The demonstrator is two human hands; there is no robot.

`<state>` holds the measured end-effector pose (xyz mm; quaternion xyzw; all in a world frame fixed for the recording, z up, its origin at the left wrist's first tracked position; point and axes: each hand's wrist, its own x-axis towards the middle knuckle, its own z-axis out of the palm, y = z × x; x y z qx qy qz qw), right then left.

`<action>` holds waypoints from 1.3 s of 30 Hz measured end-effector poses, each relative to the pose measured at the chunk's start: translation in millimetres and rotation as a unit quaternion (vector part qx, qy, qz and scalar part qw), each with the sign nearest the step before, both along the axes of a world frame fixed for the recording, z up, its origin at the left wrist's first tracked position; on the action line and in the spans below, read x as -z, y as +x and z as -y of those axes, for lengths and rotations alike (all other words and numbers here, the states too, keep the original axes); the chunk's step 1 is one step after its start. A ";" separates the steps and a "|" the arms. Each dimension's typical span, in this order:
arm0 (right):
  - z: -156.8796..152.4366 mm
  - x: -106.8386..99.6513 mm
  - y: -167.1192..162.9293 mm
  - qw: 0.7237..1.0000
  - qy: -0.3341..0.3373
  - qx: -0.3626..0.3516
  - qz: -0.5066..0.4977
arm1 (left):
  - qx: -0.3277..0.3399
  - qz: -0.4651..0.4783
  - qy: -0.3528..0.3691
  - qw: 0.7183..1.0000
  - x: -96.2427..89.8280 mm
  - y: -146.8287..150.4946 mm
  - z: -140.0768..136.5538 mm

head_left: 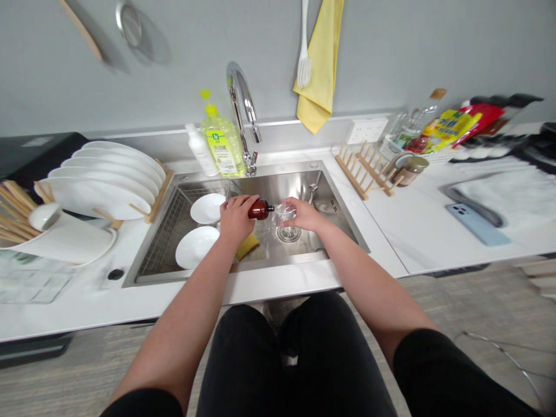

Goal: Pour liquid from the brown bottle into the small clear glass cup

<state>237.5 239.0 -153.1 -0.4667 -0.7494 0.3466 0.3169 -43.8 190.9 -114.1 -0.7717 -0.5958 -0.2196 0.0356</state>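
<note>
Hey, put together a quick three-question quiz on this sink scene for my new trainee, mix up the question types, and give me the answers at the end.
1. True or false: the left hand holds the brown bottle with its neck toward the clear cup in the right hand.

2. Which thing hangs next to the white brush?
A) a yellow cloth
B) a red apron
C) a frying pan

3. How many white dishes sit in the left part of the sink?

Key: 1. True; 2. A; 3. Two.
</note>
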 end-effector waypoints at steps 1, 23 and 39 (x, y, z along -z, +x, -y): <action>-0.2 0.2 0.0 1.000 -0.001 0.000 0.000 | 0.000 0.001 0.000 1.000 -0.3 0.1 0.1; 0.8 0.6 -0.4 1.000 -0.001 0.011 0.001 | -0.007 -0.008 -0.020 1.000 -4.8 2.1 2.3; 1.1 -1.1 -0.7 1.000 0.002 0.006 0.004 | -0.006 -0.009 -0.015 1.000 -4.1 2.3 1.7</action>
